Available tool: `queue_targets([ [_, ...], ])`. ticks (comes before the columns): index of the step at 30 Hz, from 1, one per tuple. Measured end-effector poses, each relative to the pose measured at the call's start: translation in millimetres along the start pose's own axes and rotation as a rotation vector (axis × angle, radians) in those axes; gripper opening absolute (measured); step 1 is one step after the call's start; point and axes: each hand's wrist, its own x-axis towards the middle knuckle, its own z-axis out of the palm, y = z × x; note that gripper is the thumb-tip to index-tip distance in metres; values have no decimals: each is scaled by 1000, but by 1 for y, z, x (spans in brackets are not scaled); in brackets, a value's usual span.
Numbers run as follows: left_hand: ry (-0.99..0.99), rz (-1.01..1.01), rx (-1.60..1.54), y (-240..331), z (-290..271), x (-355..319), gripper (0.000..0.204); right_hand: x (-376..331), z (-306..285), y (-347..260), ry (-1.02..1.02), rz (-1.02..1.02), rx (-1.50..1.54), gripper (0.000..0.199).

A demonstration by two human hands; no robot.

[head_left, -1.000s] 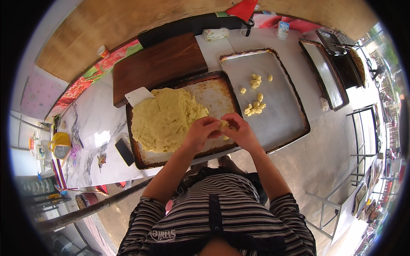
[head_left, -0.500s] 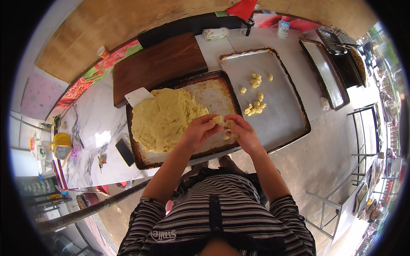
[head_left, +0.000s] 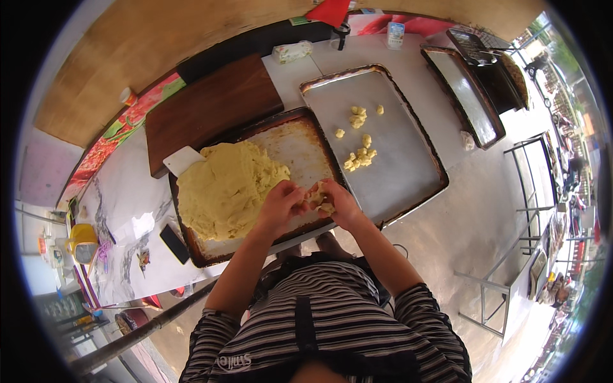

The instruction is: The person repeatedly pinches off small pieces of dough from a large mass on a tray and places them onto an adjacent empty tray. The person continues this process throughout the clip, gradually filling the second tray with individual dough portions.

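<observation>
My two hands meet over the near right edge of a dark-rimmed baking tray (head_left: 316,137). A big mound of yellow dough (head_left: 223,188) covers its left part. Between the thumb and curled fingers of my right hand (head_left: 341,205) are lumpy pieces of dough (head_left: 326,209). My left hand (head_left: 280,205) is closed in a pinch at the edge of these pieces; its fingertips partly hide what they grip. On the second, grey baking tray (head_left: 389,179) to the right lie several small dough lumps (head_left: 361,158), some clustered, some apart.
A white scraper (head_left: 183,160) leans against the mound's far left side. Behind stands a dark wooden board (head_left: 214,108). A phone (head_left: 174,244) lies left of the dough tray. Another narrow tray (head_left: 469,96) sits at the far right. Metal frames (head_left: 491,293) stand beyond the table.
The whole view has shifted, so the table sits further left. My hands stay over the tray's near edge; the fingers have drawn slightly apart, with the dough pieces now mostly in my right hand.
</observation>
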Motion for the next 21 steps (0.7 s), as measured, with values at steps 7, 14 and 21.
queue_targets([
  [7,268,248,-7,21,-59,-21,17,38,-89,-29,297,-281,601,56],
  [14,655,484,444,28,-118,-34,20,99,-48,9,238,-134,-47,33],
  [21,669,531,662,11,-117,-25,18,184,22,49,199,7,-692,53],
])
